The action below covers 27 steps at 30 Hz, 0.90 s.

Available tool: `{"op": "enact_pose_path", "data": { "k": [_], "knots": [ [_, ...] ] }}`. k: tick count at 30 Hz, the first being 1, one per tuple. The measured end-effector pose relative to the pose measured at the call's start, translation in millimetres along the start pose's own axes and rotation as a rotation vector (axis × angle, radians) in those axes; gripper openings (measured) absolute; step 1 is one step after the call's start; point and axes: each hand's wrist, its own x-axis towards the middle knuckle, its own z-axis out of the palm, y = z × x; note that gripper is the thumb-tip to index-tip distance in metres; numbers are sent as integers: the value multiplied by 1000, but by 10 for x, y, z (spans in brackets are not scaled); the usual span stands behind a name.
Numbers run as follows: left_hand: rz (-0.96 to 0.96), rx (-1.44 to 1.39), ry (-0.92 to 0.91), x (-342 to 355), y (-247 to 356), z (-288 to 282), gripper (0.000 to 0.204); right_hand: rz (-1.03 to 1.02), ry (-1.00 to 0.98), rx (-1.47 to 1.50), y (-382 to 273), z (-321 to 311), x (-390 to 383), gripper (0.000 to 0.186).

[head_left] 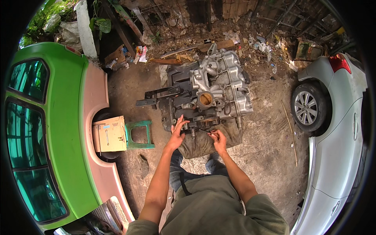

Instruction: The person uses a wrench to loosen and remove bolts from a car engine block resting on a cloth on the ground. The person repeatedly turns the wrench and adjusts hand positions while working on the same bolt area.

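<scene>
A greasy car engine (207,90), with silver covers on its right and darker metal on its left, sits in front of me on a dark cloth (188,147). My left hand (178,131) rests at the engine's near edge, fingers stretched out and touching a dark bracket-like part. To its right, my right hand (218,140) is closed in a pinch at the near side. A thin dark thing (203,131) runs from its fingertips toward the engine; its kind is too small to tell. A round brownish opening (205,99) faces up on the engine.
At left, a green plastic stool (140,145) stands beside a light board (110,135) with a wrench (107,137) on it. A green and pink car (74,113) flanks me on the left, a silver car (337,137) on the right. Litter and planks (166,61) lie behind the engine.
</scene>
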Motion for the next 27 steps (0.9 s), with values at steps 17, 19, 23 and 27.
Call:
{"op": "enact_pose_path", "data": {
  "k": [17, 19, 23, 27],
  "knots": [
    [15, -25, 51, 0, -15, 43, 75, -111, -163, -473, -537, 496, 30, 10],
    [14, -29, 55, -3, -3, 58, 75, -125, -192, -435, -520, 685, -6, 11],
    [3, -35, 55, -13, 22, 47, 74, -47, -171, -459, -435, 789, -17, 13],
    [-20, -28, 49, -4, 38, 48, 73, -112, -188, -475, -343, 714, 30, 12]
  ]
}}
